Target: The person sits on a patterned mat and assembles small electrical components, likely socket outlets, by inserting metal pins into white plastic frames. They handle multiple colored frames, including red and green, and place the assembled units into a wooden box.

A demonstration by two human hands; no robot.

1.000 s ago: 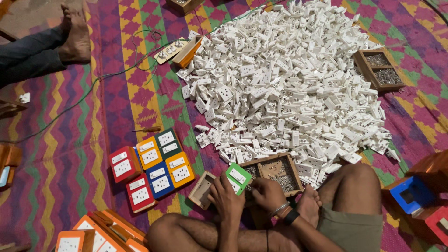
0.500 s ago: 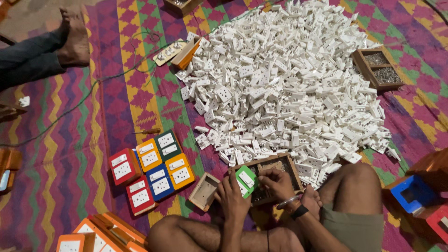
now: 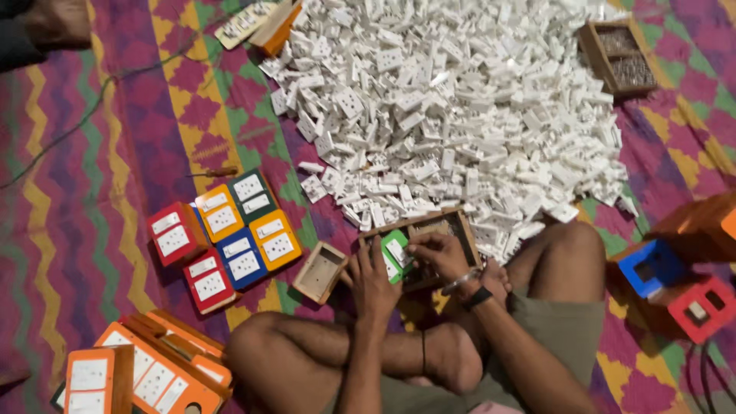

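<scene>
— Largest on the patterned mat (image 3: 92, 253)?
— A big heap of white socket parts (image 3: 460, 115), spread over the upper middle, reaching down to a wooden tray (image 3: 460, 226) in front of the crossed legs.

— And beside the heap?
— At its far right edge, a second wooden tray (image 3: 617, 57) with dark small pieces inside. On the left, a cluster of finished coloured boxes (image 3: 222, 238) with white socket plates: red, orange, green, blue, yellow, lying close together. At lower left, a stack of orange boxes (image 3: 146, 372). At right, a blue box (image 3: 650, 268) and a red box (image 3: 699, 307), just beside each other.

— The hands?
— Left hand (image 3: 373, 280) clasped around a small green box (image 3: 397, 251), held over the near wooden tray, just above the lap. Right hand (image 3: 441, 257) with fingertips on the white plate of the same green box; pinching or only pressing, cannot tell.

— Smaller things near?
— An empty small wooden box (image 3: 320, 272), just left of the left hand, on the mat. A screwdriver (image 3: 211, 173) further left, well apart from the hands.
</scene>
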